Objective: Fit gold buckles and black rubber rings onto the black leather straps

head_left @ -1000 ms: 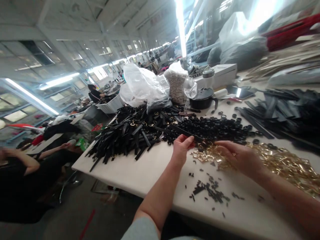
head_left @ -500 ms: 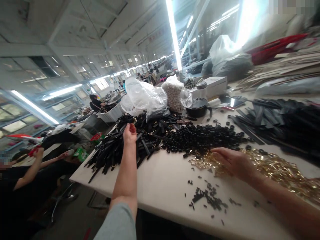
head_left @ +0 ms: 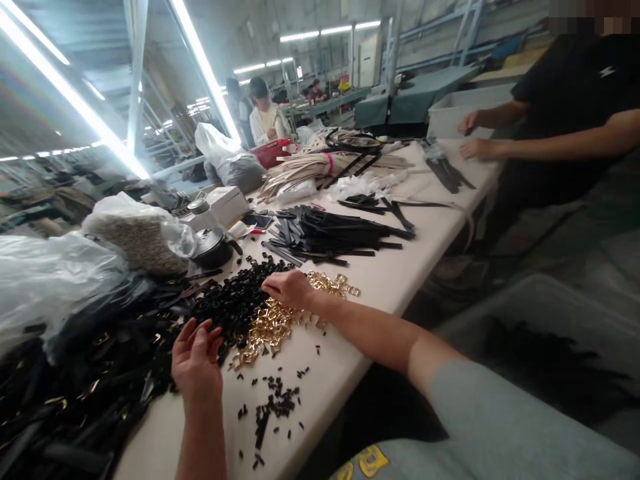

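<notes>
My left hand [head_left: 197,363] hovers at the near edge of the black loops, its fingers loosely curled and apart, with nothing visible in them. Fingers together and pointing left, my right hand [head_left: 290,289] is over the border between the pile of small black loops [head_left: 233,293] and the gold buckles [head_left: 270,327]. Whatever its fingertips hold is hidden or too small to name. Black straps with gold buckles [head_left: 95,387] lie heaped to the left of my left hand. Small black bits [head_left: 275,400] are scattered on the table [head_left: 345,360] in front of me.
Flat black strips [head_left: 330,233] lie in a pile beyond my right hand. A dark lidded pot [head_left: 213,247], a phone [head_left: 257,221] and a plastic bag [head_left: 140,233] stand farther back. Across the table, a co-worker's hands [head_left: 475,137] are near dark strips [head_left: 445,170].
The view has swung to the right. My left hand has come from over the buckled straps to beside the black loops. The right hand stays near the loops and gold buckles.
</notes>
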Action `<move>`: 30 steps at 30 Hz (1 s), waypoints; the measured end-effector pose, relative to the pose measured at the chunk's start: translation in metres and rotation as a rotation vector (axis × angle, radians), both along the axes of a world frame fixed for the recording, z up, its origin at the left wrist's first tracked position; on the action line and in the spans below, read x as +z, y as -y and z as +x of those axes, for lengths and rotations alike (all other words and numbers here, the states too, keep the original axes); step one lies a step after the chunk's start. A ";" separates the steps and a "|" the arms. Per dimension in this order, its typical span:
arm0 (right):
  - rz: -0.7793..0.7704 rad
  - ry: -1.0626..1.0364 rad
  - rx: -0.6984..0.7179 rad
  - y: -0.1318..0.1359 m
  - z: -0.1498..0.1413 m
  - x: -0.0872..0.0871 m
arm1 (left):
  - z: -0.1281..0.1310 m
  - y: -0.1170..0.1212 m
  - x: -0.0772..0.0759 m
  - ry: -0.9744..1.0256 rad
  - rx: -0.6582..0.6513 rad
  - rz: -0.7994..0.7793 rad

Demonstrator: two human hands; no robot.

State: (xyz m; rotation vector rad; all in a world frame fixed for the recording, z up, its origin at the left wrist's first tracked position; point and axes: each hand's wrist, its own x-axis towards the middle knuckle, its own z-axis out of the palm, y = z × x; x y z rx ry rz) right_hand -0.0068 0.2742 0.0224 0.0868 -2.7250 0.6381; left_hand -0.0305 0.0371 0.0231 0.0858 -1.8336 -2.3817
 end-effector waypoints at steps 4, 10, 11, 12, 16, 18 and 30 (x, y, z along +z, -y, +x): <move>0.040 0.110 -0.393 -0.049 -0.003 0.014 | 0.009 -0.012 -0.020 -0.151 -0.061 -0.179; 0.076 0.263 -0.552 -0.080 -0.015 -0.005 | 0.011 -0.004 -0.021 -0.137 -0.068 -0.196; 0.086 0.272 -0.560 -0.080 -0.017 -0.008 | 0.011 -0.005 -0.021 -0.134 -0.079 -0.194; 0.096 0.278 -0.569 -0.079 -0.018 -0.011 | 0.012 -0.006 -0.021 -0.131 -0.095 -0.193; 0.110 0.288 -0.600 -0.079 -0.023 -0.016 | 0.015 -0.011 -0.023 -0.120 -0.160 -0.208; 0.107 0.294 -0.606 -0.080 -0.025 -0.016 | 0.016 -0.012 -0.025 -0.117 -0.178 -0.223; -0.011 0.193 -0.473 -0.074 -0.010 0.007 | 0.017 -0.012 -0.027 -0.073 -0.233 -0.256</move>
